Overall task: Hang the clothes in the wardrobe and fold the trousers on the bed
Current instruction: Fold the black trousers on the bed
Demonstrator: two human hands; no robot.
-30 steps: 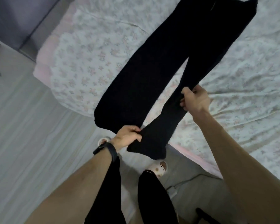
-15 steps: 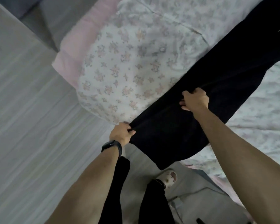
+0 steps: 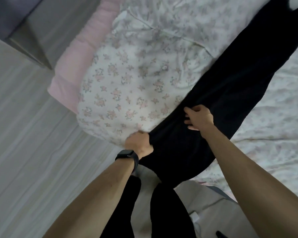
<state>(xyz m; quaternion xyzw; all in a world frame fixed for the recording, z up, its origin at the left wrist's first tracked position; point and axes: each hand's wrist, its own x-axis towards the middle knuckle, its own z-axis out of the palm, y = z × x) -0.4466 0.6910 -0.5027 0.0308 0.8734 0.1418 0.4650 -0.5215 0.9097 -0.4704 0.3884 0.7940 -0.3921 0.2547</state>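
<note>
Black trousers lie stretched diagonally across the bed, with the two legs stacked into one long strip that runs from the upper right corner to the bed's near edge. My left hand, with a black watch on its wrist, grips the left edge of the trousers near the hem at the bed's corner. My right hand rests on top of the fabric a little further up, its fingers curled into the cloth. The hem end hangs slightly over the bed edge.
The bed has a floral white sheet and a pink mattress edge. Grey wood-look floor lies to the left. A dark cabinet stands at the upper left. My own legs in black stand close to the bed, and a cable lies on the floor at lower right.
The two trouser legs, apart and held up a second ago, now lie together flat on the bed. Both hands kept their hold and moved down onto the bed.
</note>
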